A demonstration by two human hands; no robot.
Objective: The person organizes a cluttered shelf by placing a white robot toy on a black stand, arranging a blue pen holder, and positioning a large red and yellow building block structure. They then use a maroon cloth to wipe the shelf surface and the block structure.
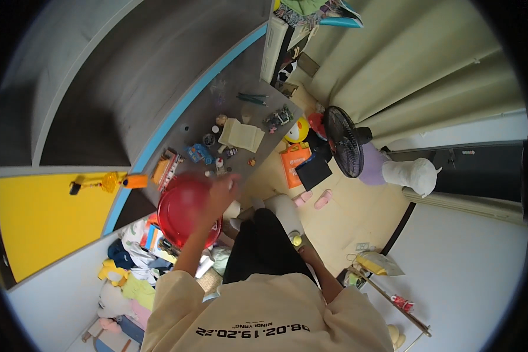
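My left hand [222, 192], smeared by motion, reaches over the right side of a red plastic basin [185, 232]. Blur hides whether its fingers hold anything. The basin stands at the near end of a grey desk [217, 97]. Low beside my right thigh is my right hand [308, 253], close to a yellow-green ball [297, 240]; its fingers are too small and hidden to read. Just beyond my left hand, an open book [242, 135], a blue packet [199, 154] and small bottles and figures lie on the desk.
A black fan [343, 141] stands at the right, near an orange bag [296, 161] and a black box [314, 171]. Pink slippers [322, 199] lie on the floor. Clothes and plush toys [114, 273] are heaped at the left. A pale seat [280, 210] stands by my legs.
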